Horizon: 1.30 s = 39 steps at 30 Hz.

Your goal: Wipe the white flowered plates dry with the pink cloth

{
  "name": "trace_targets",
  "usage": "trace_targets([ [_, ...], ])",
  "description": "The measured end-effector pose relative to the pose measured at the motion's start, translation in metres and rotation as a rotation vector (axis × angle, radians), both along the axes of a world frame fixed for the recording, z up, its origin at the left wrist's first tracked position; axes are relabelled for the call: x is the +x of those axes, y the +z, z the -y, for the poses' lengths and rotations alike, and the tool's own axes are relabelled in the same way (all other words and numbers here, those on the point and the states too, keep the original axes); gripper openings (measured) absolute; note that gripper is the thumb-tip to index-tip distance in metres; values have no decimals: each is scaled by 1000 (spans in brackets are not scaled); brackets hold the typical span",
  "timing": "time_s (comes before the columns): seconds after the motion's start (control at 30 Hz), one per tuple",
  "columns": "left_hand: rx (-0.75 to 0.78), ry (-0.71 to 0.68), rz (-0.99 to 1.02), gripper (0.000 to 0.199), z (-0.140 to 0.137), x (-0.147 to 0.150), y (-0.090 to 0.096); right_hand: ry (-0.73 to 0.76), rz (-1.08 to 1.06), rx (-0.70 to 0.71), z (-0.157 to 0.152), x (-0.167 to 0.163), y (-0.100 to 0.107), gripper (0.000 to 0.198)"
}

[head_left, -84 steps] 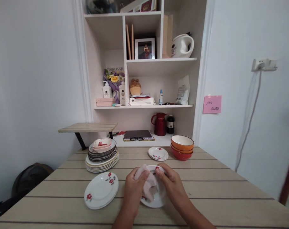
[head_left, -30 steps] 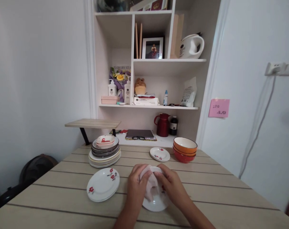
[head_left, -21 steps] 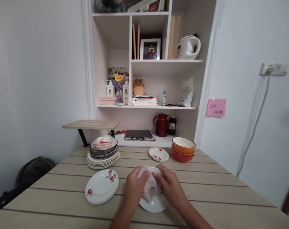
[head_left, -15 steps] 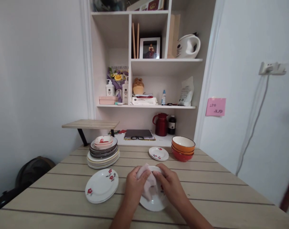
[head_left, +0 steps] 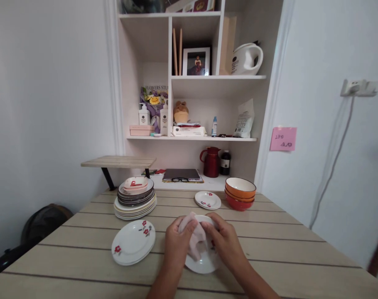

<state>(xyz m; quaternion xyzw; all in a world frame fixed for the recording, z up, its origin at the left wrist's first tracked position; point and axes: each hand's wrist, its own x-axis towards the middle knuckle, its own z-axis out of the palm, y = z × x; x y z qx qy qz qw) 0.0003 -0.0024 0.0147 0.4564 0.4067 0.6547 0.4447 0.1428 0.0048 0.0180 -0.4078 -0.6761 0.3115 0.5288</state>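
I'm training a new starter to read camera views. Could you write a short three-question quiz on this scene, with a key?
1. True or false: the left hand holds a pale pink cloth over part of the plate that the right hand grips.

2. What colour is the lowest bowl in the bowl stack?
a) white
b) red
c) black

3. Fill in the missing word: the pink note is stuck to the ____.

Key: 1. True. 2. b. 3. wall.
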Motion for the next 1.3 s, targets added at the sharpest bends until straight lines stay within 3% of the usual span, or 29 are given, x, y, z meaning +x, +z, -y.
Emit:
trace_targets([
  [0.73, -20, 43, 40, 41, 4, -1, 7, -18, -156, -54, 1, -3, 2, 46],
  [1.07, -53, -12, 144, 45, 1, -1, -1, 23, -162, -37, 2, -3, 0, 39],
  [1.3, 33, 126, -4, 38, 4, -1, 6, 35, -207, -57, 0, -3, -2, 33],
])
